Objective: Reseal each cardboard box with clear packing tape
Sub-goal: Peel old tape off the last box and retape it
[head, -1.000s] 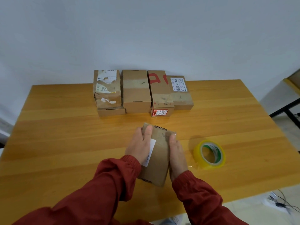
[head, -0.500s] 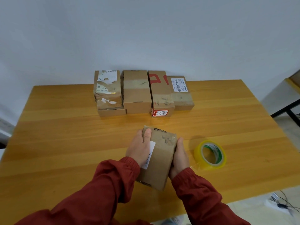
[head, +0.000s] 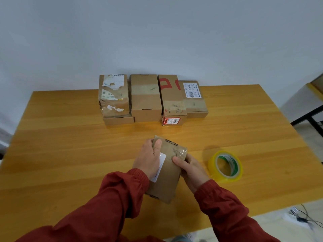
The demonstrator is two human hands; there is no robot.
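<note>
A left hand and right hand, fingers curled round its sides, hold a small brown cardboard box at the wooden counter's near middle. Taping seems next, which means reaching for the yellow-tinted tape roll beside it.

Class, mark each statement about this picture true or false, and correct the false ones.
1. The left hand and the right hand both hold the small box. True.
2. The tape roll lies to the left of that box. False: it lies on the table to the box's right, and neither hand touches it.
3. A box with red lettering stands in the back row. True.
4. The back row stands at the table's near edge. False: it stands at the far edge, by the wall.
</note>
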